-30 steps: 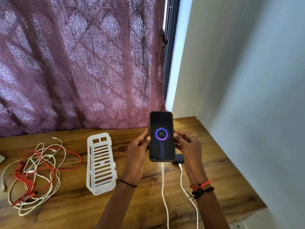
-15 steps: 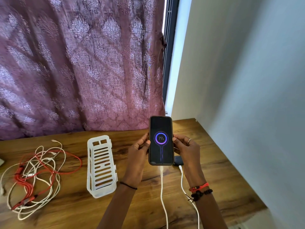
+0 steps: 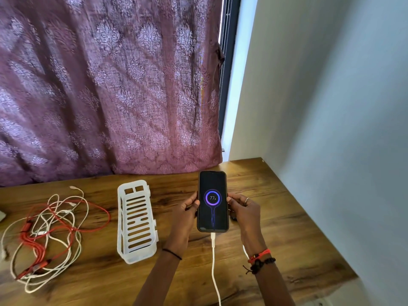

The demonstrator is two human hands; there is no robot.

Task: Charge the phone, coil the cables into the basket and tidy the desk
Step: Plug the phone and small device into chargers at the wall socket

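A black phone [image 3: 212, 200] is held upright over the wooden desk [image 3: 287, 239], its screen showing a charging ring with 77. My left hand [image 3: 184, 214] grips its left edge and my right hand [image 3: 244, 209] grips its right edge. A white charging cable [image 3: 213, 261] is plugged into the phone's bottom and runs toward me off the frame. A white slotted plastic basket [image 3: 136, 219] lies on the desk to the left of my left hand. Further left sits a tangle of red and white cables [image 3: 46, 235].
A purple patterned curtain [image 3: 106, 85] hangs behind the desk. A pale wall [image 3: 331, 107] borders the desk on the right. A second white cable [image 3: 245, 250] shows beside my right wrist. A pale object [image 3: 1, 215] peeks in at the left edge.
The phone and both hands have sunk a little in the view toward the desk. A dark object seen under the phone earlier is now hidden.
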